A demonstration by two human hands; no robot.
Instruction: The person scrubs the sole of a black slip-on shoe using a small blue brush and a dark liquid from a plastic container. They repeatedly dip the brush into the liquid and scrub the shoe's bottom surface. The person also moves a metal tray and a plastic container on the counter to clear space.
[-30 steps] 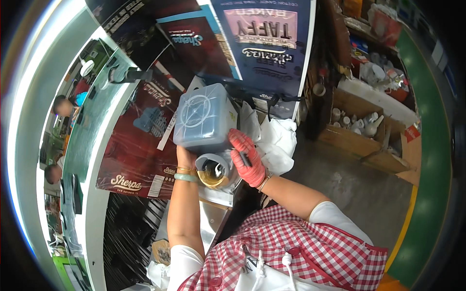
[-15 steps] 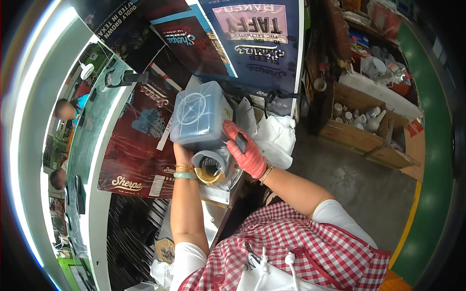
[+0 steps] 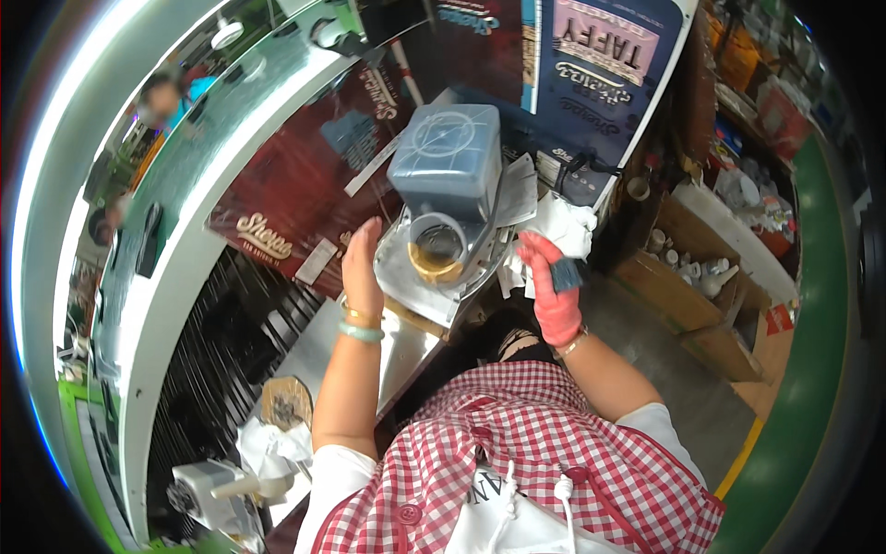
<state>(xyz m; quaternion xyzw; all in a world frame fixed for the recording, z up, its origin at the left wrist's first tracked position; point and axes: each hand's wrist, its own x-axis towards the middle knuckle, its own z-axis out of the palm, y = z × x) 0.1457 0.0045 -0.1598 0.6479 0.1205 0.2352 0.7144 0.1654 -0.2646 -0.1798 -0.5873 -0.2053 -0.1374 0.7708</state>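
Note:
A boxy, translucent blue-grey plastic container stands on the work stand in front of me, dark inside. On its near side sits a short, wide grey tube with a round mouth and yellow-brown lower wall. Beside it, on the left, my bare left hand is raised, fingers straight and holding nothing. My right hand wears a pinkish-red glove and hovers apart from the container on the right. A small dark blue-grey pad is gripped in it; the exact kind cannot be made out.
White cloth or paper hangs beside the stand. Large dark red printed panels border the left side. An open cardboard box with white bottles stands on the right. A white machine is at lower left. Two people are in the left background.
Both hands have come off the container and moved apart to either side of it. The view has shifted, so the container appears farther right. The dark pad remains with the right hand.

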